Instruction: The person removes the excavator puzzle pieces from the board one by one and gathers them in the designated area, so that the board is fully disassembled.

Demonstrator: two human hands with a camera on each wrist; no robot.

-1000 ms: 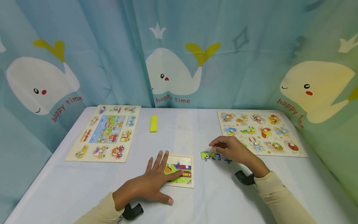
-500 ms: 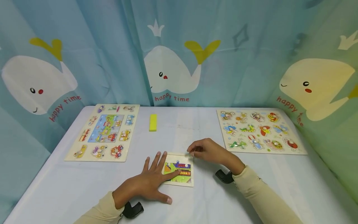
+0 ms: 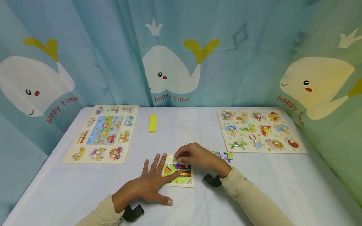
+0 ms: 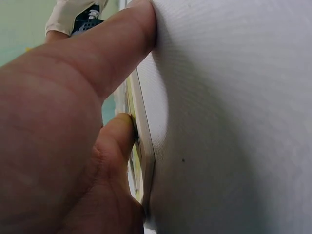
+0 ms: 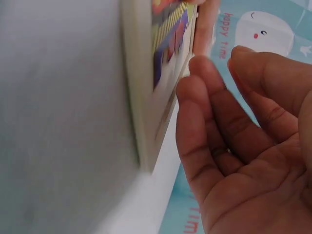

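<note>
A small wooden jigsaw board [image 3: 178,185] lies mid-table, its lower part filled with green, red and purple pieces and its top strip bare wood. My left hand [image 3: 151,185] rests on its left side, fingers spread, with the index finger laid over the picture. Above the board's top strip my right hand [image 3: 195,155] pinches a small puzzle piece between thumb and index finger, nearly all of it hidden by them. In the right wrist view the right hand's other fingers [image 5: 192,126] bend loosely beside the board edge [image 5: 139,97]. Loose puzzle pieces [image 3: 228,156] lie beyond the right wrist.
A vehicle puzzle board [image 3: 93,153] lies at the back left, an insect puzzle board [image 3: 266,149] at the back right. Between them sits a yellow block [image 3: 152,123]. A curtain [image 3: 113,62] with printed whales closes off the back and sides.
My right hand has moved left from the loose pieces to the top of the jigsaw board, uncovering some loose pieces again. The left hand stays on the board.
</note>
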